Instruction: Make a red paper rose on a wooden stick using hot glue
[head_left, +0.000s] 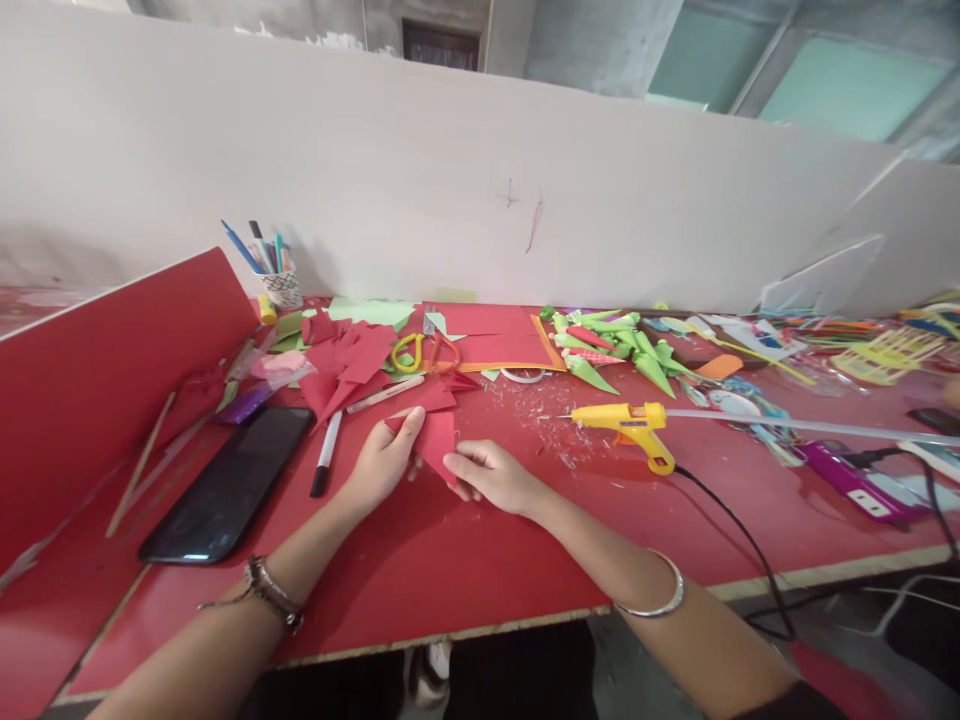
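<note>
Where the two forearms meet over the front half of the red table (420,565), a piece of red paper (436,440) sits between the hands, held clear of the edge. Left hand (385,457): thumb on top near the upper left side of the paper, fingers curled below, a narrow pinch. Right hand (491,475): thumb pressed flat on the lower right side, fingers partly under it, also pinching. Dark and silvery bracelets (271,595) on the left wrist; a silver bangle (667,588) on the right forearm.

Just beyond the paper, from where I stand: a loose heap of red scraps (341,360), a capped pen (385,394), and scissors (409,353) with one yellow and one orange handle loop. Left of the left hand, a marker (327,455) with its black end toward the person, then a black phone (229,487), screen up. A patterned cup (283,289) of pens stands against the pale wall.

To the right, well apart from the right hand, a yellow glue gun (634,428) lies on its side, a long translucent stick (787,424) behind it, pale shreds (564,442) around its nozzle. Beyond it, a cluster of green paper cones (649,355).
</note>
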